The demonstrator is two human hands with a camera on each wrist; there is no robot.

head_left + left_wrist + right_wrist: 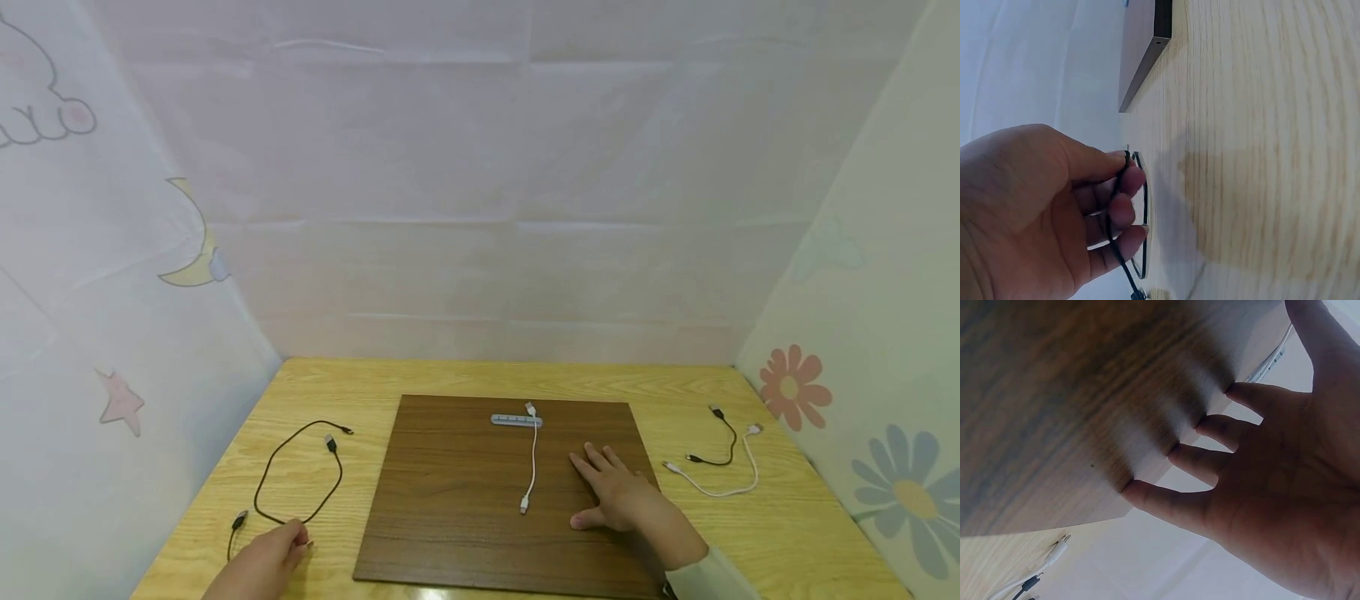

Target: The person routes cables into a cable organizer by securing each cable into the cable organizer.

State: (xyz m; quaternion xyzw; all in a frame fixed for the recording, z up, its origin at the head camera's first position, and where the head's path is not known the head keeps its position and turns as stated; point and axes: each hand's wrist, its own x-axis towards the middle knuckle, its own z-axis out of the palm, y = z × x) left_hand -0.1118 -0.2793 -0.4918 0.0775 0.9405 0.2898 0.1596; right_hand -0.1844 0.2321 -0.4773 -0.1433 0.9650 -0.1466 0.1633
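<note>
My left hand (262, 560) is low at the left of the table, its thumb and fingers pinching a short black USB cable (1112, 234). One plug (240, 519) of that cable sticks out to the left of the hand. A longer black USB cable (264, 475) lies in a loop just beyond it. The right hand (626, 497) rests fingertips-down, fingers spread, on the right part of a dark brown wooden board (450, 500). On the board a white USB cable (534, 462) runs from a pale blue cable holder (514, 421) toward the near side.
At the right of the light wooden table (345, 383) lie another white cable (720, 494) and a short black cable (733, 446). Printed cloth walls (517, 183) stand behind and at both sides. The board's raised edge (1141, 65) shows in the left wrist view.
</note>
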